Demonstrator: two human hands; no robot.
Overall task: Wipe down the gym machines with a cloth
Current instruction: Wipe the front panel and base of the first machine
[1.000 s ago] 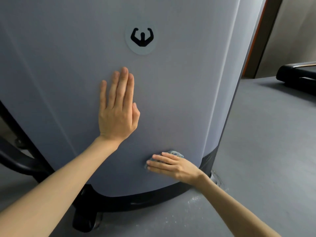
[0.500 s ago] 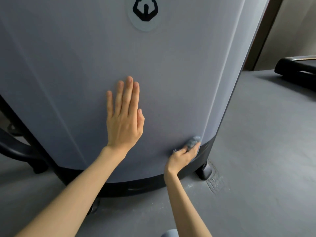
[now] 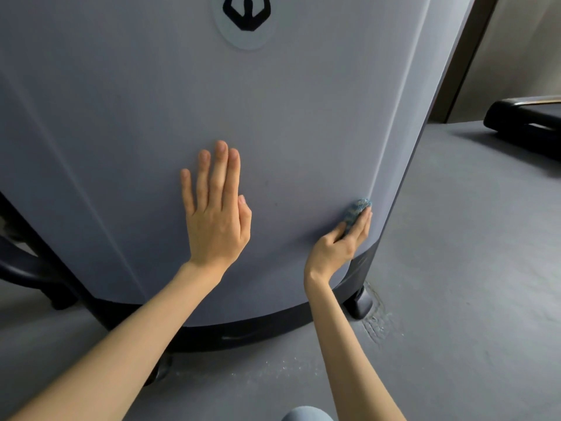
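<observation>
A gym machine's curved grey cover [image 3: 145, 110] fills most of the head view, with a round logo sticker [image 3: 246, 16] at the top. My left hand [image 3: 217, 211] lies flat on the cover, fingers straight and pointing up. My right hand [image 3: 341, 241] presses a small blue-grey cloth [image 3: 356, 212] against the cover's lower right part, near a vertical crease. Its fingers lie over the cloth, which shows only above the fingertips.
The cover ends in a black base rim [image 3: 243, 332] with a black foot [image 3: 359, 305] on the grey floor [image 3: 455, 268]. Black frame tubes [image 3: 27, 268] stand at the left. Another black machine part [image 3: 525, 123] lies at the far right by the wall.
My right hand has slid the cloth from the cover's lower middle to the right and then up along the crease. My left hand stays flat on the cover.
</observation>
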